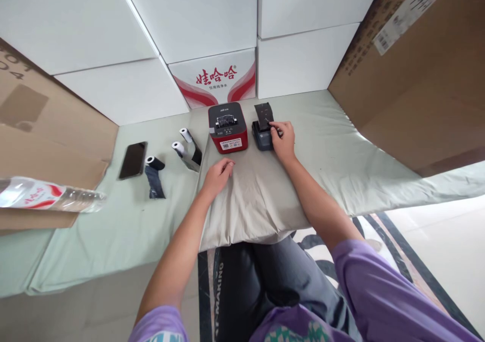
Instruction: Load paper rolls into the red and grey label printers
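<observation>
A small dark printer (pixel 262 138) with its lid raised stands on a beige pillow (pixel 250 200). My right hand (pixel 283 138) rests on it, fingertips pinched at the open top; whether they hold anything is unclear. To its left stands a red and black printer (pixel 228 128). My left hand (pixel 217 176) lies on the pillow just in front of the red printer, fingers loosely curled, holding nothing. Three paper rolls (pixel 178 149) with dark strips lie to the left on the pale green sheet (pixel 113 221).
A black phone (pixel 133 160) lies left of the rolls. A plastic bottle (pixel 45 194) lies on flattened cardboard at far left. White boxes (pixel 212 23) line the back, one with red print. A big cardboard box (pixel 420 74) stands at the right.
</observation>
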### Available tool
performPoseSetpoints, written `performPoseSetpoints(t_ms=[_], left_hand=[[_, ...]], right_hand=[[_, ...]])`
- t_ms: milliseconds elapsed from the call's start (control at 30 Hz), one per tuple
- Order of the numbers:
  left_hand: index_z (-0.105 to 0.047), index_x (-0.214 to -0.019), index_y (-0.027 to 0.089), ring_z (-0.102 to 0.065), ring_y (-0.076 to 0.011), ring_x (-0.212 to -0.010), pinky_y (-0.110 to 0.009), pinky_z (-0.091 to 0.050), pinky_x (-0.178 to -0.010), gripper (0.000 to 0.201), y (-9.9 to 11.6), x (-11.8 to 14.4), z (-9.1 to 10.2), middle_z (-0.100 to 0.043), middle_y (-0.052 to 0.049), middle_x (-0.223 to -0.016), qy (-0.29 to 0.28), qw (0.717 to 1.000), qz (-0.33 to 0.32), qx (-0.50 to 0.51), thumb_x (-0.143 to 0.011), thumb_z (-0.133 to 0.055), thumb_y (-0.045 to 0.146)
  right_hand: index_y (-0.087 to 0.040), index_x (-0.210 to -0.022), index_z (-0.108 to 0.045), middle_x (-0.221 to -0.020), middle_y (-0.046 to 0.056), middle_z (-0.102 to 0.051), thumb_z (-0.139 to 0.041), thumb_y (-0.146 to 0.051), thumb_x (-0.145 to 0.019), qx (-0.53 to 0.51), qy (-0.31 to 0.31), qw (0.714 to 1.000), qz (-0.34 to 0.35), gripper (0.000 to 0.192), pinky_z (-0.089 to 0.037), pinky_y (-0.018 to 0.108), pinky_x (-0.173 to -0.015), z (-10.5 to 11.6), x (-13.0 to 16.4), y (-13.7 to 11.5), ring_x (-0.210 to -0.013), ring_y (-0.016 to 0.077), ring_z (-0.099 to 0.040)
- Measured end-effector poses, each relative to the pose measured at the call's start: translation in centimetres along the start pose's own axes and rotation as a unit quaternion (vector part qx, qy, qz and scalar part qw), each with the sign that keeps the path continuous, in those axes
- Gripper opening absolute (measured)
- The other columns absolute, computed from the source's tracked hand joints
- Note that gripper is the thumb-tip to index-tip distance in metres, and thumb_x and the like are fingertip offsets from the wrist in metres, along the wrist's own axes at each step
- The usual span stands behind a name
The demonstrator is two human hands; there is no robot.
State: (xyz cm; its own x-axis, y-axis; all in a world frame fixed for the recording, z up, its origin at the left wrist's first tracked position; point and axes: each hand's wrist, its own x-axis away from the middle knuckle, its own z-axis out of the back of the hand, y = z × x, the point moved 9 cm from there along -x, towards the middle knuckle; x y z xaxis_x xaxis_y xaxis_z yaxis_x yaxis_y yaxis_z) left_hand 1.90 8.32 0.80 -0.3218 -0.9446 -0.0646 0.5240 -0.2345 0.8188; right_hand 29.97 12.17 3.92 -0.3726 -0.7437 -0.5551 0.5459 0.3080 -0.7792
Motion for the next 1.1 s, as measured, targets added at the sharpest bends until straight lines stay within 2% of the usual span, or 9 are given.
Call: performPoseSetpoints(t_ms=[167,367,567,700,900,1000,1100], left_hand=[[-0.071,-0.100,0.021,-0.060,-0.0185,-0.068,-0.031,-0.042,-0.068,0.027,-0.2,0.0,-0.2,-0.063,0.000,-0.069,-0.003,1.000,0.002,-0.012,-0.098,-0.051,0.039],[-0.071,-0.098,0.021,-0.056,-0.0177,-0.066,-0.031,-0.041,-0.065,0.026,0.2,0.3,-0.5,-0.061,0.000,-0.069,-0.005,0.999,-0.013,-0.043,-0.096,-0.053,0.039],[-0.072,-0.098,0.021,-0.053,-0.0164,-0.062,-0.030,-0.038,-0.063,0.025,0.6,0.5,-0.5,-0.059,0.001,-0.066,0.001,0.998,-0.023,-0.063,-0.095,-0.053,0.039],[-0.071,-0.095,0.021,-0.052,-0.0164,-0.063,-0.030,-0.038,-0.064,0.026,0.5,0.4,-0.2,-0.057,0.001,-0.065,0.015,0.997,-0.027,-0.067,-0.094,-0.053,0.040],[-0.073,-0.099,0.021,-0.055,-0.0167,-0.065,-0.029,-0.039,-0.065,0.025,-0.1,-0.2,-0.5,-0.062,0.001,-0.069,0.028,0.996,-0.024,-0.079,-0.093,-0.055,0.038],[-0.075,-0.104,0.022,-0.060,-0.0182,-0.069,-0.030,-0.042,-0.067,0.026,0.7,-0.6,-1.4,-0.068,-0.001,-0.075,0.020,0.993,-0.031,-0.108,-0.094,-0.056,0.036],[-0.075,-0.119,0.022,-0.064,-0.0199,-0.074,-0.031,-0.045,-0.071,0.032,2.4,-1.6,-3.0,-0.074,-0.004,-0.084,0.004,0.991,-0.051,-0.120,-0.095,-0.056,0.033]], right_hand=[[-0.023,-0.099,-0.073,-0.104,0.007,-0.061,-0.056,-0.023,-0.088,0.013,0.006,0.999,-0.029,0.021,-0.051,0.047,-0.101,0.1,0.2,0.5,-0.102,0.0242,-0.060],[-0.024,-0.090,-0.054,-0.101,0.005,-0.060,-0.052,-0.020,-0.080,-0.024,0.048,0.996,-0.073,0.011,-0.053,0.037,-0.085,0.6,0.4,1.6,-0.090,0.0191,-0.059],[-0.025,-0.087,-0.051,-0.100,0.004,-0.062,-0.055,-0.026,-0.079,-0.054,0.052,0.990,-0.118,0.010,-0.050,0.031,-0.074,0.6,0.3,2.6,-0.085,0.0169,-0.058],[-0.024,-0.084,-0.052,-0.089,0.002,-0.062,-0.055,-0.023,-0.079,-0.118,0.062,0.981,-0.143,0.006,-0.051,0.032,-0.079,0.9,-0.1,3.1,-0.083,0.0167,-0.059],[-0.023,-0.081,-0.056,-0.076,-0.002,-0.062,-0.060,-0.025,-0.080,-0.185,0.020,0.963,-0.194,0.004,-0.053,0.034,-0.082,0.3,-0.7,4.7,-0.077,0.0166,-0.060],[-0.022,-0.082,-0.059,-0.076,-0.003,-0.062,-0.060,-0.024,-0.078,-0.193,0.013,0.961,-0.200,0.004,-0.053,0.034,-0.083,0.2,-0.9,5.1,-0.077,0.0166,-0.061],[-0.022,-0.082,-0.059,-0.077,-0.002,-0.064,-0.059,-0.022,-0.078,-0.197,0.010,0.959,-0.203,0.004,-0.053,0.034,-0.083,-0.1,-1.0,5.5,-0.078,0.0167,-0.062]])
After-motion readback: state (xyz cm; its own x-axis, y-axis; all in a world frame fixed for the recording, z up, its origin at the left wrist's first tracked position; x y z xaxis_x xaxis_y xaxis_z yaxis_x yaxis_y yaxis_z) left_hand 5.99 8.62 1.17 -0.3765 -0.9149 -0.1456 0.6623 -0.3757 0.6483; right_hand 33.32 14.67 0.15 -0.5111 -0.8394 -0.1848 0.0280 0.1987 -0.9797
